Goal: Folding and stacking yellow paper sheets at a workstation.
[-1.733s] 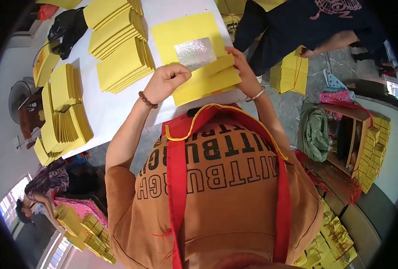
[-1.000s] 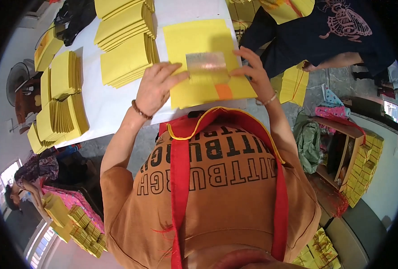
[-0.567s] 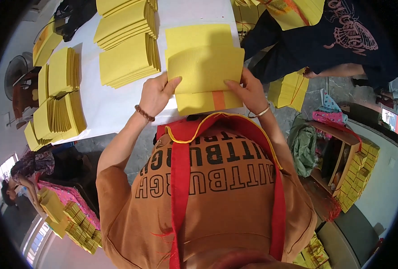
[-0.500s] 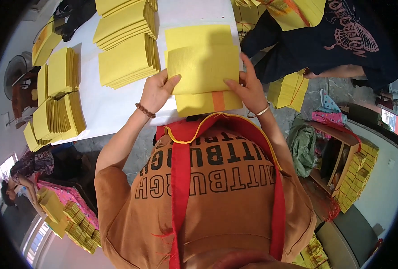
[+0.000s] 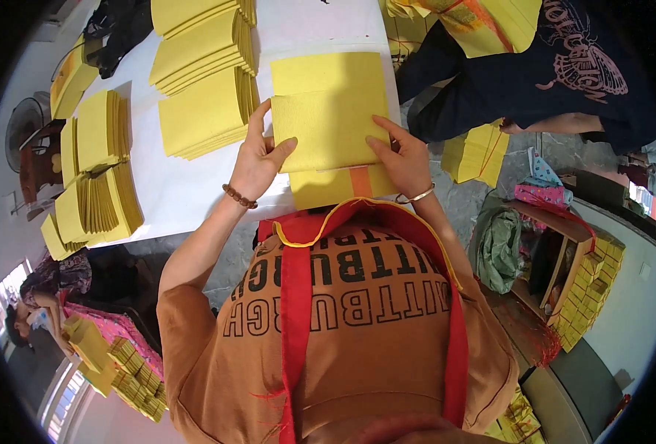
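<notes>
In front of me on the white table a folded yellow paper lies between my hands, over another yellow sheet that shows beyond its far edge. Its left edge is gripped by my left hand, thumb on top and fingers along the side. At the right edge, my right hand has its thumb and bent index finger on the paper's face; its other fingers are partly hidden. Under the near edge, closest to my body, a yellow piece with an orange strip sticks out.
Stacks of folded yellow paper stand on the table to the left, with more fanned bundles at its left edge. A person in dark clothes is close by on the right. Tied yellow bundles are stacked beyond a wooden shelf.
My right hand's index finger has come from beyond the right edge onto the paper's face. The paper's right edge has moved slightly left. The whole view has shifted a little.
</notes>
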The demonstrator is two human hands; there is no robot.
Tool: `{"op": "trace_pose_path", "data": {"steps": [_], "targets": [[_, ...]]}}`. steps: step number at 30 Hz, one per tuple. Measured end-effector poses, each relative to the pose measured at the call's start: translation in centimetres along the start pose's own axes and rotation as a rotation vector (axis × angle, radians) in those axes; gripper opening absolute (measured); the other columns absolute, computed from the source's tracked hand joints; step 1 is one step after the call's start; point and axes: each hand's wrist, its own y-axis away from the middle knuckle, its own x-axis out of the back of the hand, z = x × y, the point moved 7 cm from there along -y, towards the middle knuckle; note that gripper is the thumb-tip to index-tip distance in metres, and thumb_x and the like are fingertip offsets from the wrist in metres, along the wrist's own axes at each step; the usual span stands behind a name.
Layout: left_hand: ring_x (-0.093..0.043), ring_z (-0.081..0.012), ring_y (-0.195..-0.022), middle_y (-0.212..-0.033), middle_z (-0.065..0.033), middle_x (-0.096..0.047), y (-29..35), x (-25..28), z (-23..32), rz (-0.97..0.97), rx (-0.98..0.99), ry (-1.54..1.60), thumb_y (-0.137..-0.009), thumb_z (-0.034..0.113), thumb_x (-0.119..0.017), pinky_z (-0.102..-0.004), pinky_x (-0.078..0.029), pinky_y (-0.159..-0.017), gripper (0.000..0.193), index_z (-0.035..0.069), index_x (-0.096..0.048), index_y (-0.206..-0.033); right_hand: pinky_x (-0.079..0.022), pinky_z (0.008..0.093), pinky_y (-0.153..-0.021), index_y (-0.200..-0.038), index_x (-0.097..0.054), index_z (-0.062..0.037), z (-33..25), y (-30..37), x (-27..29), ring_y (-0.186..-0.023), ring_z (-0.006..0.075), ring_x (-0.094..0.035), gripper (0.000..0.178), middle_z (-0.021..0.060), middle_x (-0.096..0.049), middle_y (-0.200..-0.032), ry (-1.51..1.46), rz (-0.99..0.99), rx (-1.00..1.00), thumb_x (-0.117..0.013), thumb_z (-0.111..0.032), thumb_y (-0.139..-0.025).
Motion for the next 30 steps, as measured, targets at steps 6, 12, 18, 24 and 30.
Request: {"op": "trace_pose_path", "data": {"steps": [6,12,18,24,30], "targets": [[-0.051,-0.0250,-0.086,-0.095,-0.0105,-0.054,2.4,-0.9,9.2,0.281,-0.767,-1.152,-0.076,0.019,-0.064,-0.0375,-0.038,-0.071,0.052,0.006,-0.045,-0.123,-0.044,0.0311,-0.057,-0.109,-0.060,-0.0077,-1.6,0.3,0.3,-0.058,0.0230,-0.057,0.038,0.0133,-0.061,-0.072,0.167,-0.011,0.030,-0.064,-0.024,-0.075],[-0.032,-0.0316,-0.123,-0.129,-0.0139,-0.040,0.9,-7.8,5.9,-0.220,-0.846,-1.119,-0.076,0.026,-0.062,-0.0434,-0.027,-0.100,0.051,0.009,-0.048,-0.122,-0.046,0.0320,-0.061,-0.109,-0.060,-0.0075,-1.4,-0.2,0.2,-0.067,0.0256,-0.060,0.037,0.0153,-0.062,-0.085,0.172,-0.063,-0.023,-0.063,-0.023,-0.075],[-0.030,-0.0313,-0.125,-0.132,-0.0132,-0.038,0.0,-7.5,3.5,-0.240,-0.837,-1.133,-0.078,0.031,-0.059,-0.0455,-0.024,-0.101,0.051,0.011,-0.047,-0.124,-0.035,0.0385,-0.085,-0.126,-0.046,-0.0111,-6.0,0.3,-1.2,-0.105,0.0257,-0.046,0.050,0.0134,-0.045,-0.120,0.635,0.031,0.434,-0.057,-0.033,-0.082],[-0.033,-0.0315,-0.123,-0.127,-0.0173,-0.041,-0.5,-6.2,2.6,-0.231,-0.820,-1.056,-0.080,0.012,-0.055,-0.0437,-0.025,-0.101,0.040,0.005,-0.046,-0.118,-0.004,0.0534,-0.105,-0.139,-0.023,-0.0104,-4.0,-0.2,-5.9,-0.134,0.0296,-0.015,0.067,0.0149,-0.018,-0.145,0.478,-0.354,0.573,-0.037,-0.050,-0.087],[-0.039,-0.0331,-0.116,-0.125,-0.0189,-0.041,-0.6,-2.6,4.0,-0.156,-0.730,-0.341,-0.077,0.000,-0.057,-0.0389,-0.030,-0.098,0.038,0.003,-0.045,-0.112,-0.002,0.0532,-0.105,-0.139,-0.024,-0.0140,-3.6,0.0,-6.9,-0.135,0.0305,-0.009,0.063,0.0162,-0.015,-0.145,0.787,-0.326,0.594,-0.034,-0.051,-0.089]]}}
